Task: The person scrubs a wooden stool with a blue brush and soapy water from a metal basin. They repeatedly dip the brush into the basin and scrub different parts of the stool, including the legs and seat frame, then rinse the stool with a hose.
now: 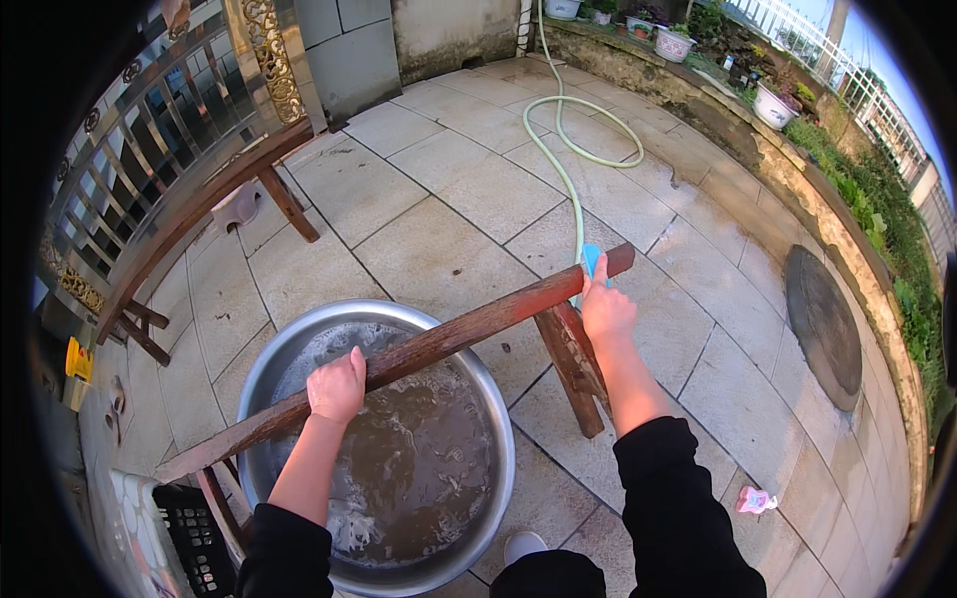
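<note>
A long wooden bench (463, 327) lies slantwise over a wide metal basin (493, 418), which holds murky brown water with some foam. My left hand (338, 387) grips the bench's seat plank above the basin. Near the plank's right end, my right hand (607, 305) holds a blue scrubbing brush (592, 258) against the wood; its bristles are mostly hidden. The plank looks wet and redder beside the brush. Splayed wooden legs (570, 366) show under the right end, and more legs under the left end.
A second wooden bench (202, 194) and a small plastic stool (238, 208) stand by the metal railing. A green hose (572, 187) runs over the paving. A black crate (196, 542) is at lower left, a pink bottle (755, 499) at lower right, a round cover (824, 329) at right.
</note>
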`<state>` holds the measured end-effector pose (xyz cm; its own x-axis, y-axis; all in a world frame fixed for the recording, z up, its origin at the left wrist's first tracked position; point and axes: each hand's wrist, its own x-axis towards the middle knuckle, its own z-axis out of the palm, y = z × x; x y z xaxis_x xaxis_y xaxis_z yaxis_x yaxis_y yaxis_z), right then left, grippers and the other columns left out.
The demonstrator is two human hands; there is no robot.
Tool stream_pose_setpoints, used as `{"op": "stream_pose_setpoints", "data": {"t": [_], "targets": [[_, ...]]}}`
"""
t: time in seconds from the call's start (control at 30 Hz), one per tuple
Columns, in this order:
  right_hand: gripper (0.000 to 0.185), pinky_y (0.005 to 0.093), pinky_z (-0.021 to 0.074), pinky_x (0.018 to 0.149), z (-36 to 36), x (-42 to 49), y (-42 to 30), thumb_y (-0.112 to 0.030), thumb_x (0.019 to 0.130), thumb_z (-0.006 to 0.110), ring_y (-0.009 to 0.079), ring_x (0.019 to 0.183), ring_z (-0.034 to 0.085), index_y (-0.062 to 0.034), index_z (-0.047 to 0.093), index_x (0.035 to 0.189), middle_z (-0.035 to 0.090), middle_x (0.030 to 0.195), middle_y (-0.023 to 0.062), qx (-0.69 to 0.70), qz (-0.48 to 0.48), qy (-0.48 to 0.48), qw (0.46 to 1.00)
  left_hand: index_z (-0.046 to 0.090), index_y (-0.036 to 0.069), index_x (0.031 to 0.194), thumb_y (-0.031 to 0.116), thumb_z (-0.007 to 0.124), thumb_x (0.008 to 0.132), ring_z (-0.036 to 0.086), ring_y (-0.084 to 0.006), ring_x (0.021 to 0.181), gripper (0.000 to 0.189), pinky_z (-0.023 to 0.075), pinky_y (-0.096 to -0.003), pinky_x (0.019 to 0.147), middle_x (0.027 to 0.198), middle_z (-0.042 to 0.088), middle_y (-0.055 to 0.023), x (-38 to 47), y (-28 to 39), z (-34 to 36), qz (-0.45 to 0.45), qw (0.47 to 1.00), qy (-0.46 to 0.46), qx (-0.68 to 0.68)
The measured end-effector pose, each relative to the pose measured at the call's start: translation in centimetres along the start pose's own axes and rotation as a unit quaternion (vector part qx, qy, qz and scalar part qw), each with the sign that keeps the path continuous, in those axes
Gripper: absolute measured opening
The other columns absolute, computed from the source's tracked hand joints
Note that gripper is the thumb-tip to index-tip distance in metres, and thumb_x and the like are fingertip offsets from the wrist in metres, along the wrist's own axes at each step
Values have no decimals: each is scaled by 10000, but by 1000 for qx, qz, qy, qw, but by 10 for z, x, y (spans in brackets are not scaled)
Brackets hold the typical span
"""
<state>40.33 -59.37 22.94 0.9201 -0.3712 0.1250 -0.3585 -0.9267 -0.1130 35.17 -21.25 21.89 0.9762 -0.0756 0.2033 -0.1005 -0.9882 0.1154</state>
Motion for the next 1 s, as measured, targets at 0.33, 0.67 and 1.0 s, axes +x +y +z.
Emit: {"op": "stream_pose_setpoints", "data": {"t": [0.33, 0.67, 1.0], "targets": [[563, 454, 505, 574, 10, 22, 32, -399, 917, 390, 323, 639, 642, -86, 286, 1373, 632, 644, 156, 9, 44, 39, 998, 517, 31, 924, 458, 372, 914, 608, -361, 738, 451, 477, -452, 658, 782, 629, -193, 64, 121, 0, 139, 974, -171, -54], [459, 461, 426, 851, 39, 66, 98, -402, 936, 316, 408, 995, 552, -138, 405, 1301, 573, 1101, 226, 335, 17, 7, 942, 576, 102, 1111, 534, 480, 840, 597, -340, 888, 519, 460, -407, 785, 912, 637, -174, 80, 140, -4, 74, 961, -253, -84], [582, 351, 414, 607, 85, 83, 120, -555, 892, 302, 178, 680, 469, -147, 407, 1294, 559, 868, 99, 440, 117, -245, 856, 615, 96, 1017, 561, 432, 850, 611, -341, 832, 526, 472, -425, 758, 849, 642, -173, 78, 149, 0, 82, 974, -205, -51]]}}
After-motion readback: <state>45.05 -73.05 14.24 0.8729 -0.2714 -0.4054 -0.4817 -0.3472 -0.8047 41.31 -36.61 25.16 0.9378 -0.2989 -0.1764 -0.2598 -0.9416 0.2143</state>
